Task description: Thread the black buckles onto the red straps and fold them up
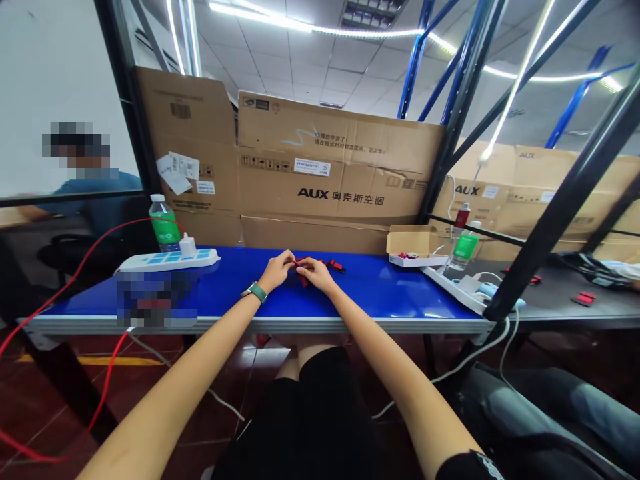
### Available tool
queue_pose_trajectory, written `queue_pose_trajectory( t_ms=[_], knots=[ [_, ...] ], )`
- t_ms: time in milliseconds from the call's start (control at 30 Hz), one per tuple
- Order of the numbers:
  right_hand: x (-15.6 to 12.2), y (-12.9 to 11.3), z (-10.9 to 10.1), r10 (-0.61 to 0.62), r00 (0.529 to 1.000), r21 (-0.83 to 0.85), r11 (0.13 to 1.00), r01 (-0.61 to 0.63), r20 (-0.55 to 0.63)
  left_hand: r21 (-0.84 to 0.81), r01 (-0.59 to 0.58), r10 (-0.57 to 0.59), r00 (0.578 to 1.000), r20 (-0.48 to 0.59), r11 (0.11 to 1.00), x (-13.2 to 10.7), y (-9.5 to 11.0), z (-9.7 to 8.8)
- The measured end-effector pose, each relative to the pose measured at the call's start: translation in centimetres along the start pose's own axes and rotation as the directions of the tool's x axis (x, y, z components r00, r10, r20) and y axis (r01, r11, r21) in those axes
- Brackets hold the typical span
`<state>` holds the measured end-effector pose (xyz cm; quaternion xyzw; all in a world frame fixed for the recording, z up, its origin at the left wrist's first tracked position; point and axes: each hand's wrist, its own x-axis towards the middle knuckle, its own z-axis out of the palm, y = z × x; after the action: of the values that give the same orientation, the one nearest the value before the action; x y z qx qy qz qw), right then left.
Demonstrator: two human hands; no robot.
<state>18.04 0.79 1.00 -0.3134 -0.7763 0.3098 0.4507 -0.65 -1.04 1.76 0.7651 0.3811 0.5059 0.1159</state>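
Over the blue tabletop (220,293), both hands come together on a narrow red strap (303,281). My left hand (278,269), with a green-banded watch (256,291) on its wrist, is closed with its fingertips pinching the strap. My right hand (316,274) pinches it too, just to the right, so the fingertips nearly meet. A short piece of strap hangs below the fingers. Beyond my right hand lies more red webbing with a dark buckle or clip (337,266) at its end. The fingers hide the strap's middle.
An open cardboard box (413,247) with small red items stands at the back right. Power strips (170,260) lie at both sides, with bottles (165,223) close by. Large cardboard panels (330,173) wall off the back. A red cable (107,380) loops at left; other people sit nearby.
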Motion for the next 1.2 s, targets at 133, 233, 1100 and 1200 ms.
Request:
queue_pose_trajectory(
  t_ms=[133, 233, 1100, 1200],
  knots=[
    [0.2, 0.3, -0.2, 0.005, 1.0, 0.13, 0.991, -0.003, -0.011, -0.07, 0.05, -0.053, 0.997, -0.047, 0.996, 0.2, -0.9, 0.4],
    [0.3, 0.2, -0.5, -0.034, 0.995, 0.153, 0.987, 0.048, -0.09, -0.163, 0.086, -0.094, 0.995, -0.037, 0.983, 0.3, -1.3, 0.8],
    [-0.5, -1.3, -0.9, -0.071, 0.972, 0.124, 0.987, 0.101, -0.226, -0.351, 0.185, -0.153, 0.981, 0.116, 0.918, 0.2, -1.2, 1.3],
    [-0.6, -1.3, -0.6, -0.111, 0.968, 0.015, 0.993, 0.117, -0.226, -0.273, 0.161, -0.146, 0.987, 0.073, 0.949, 0.3, -1.5, 1.4]
  ],
)
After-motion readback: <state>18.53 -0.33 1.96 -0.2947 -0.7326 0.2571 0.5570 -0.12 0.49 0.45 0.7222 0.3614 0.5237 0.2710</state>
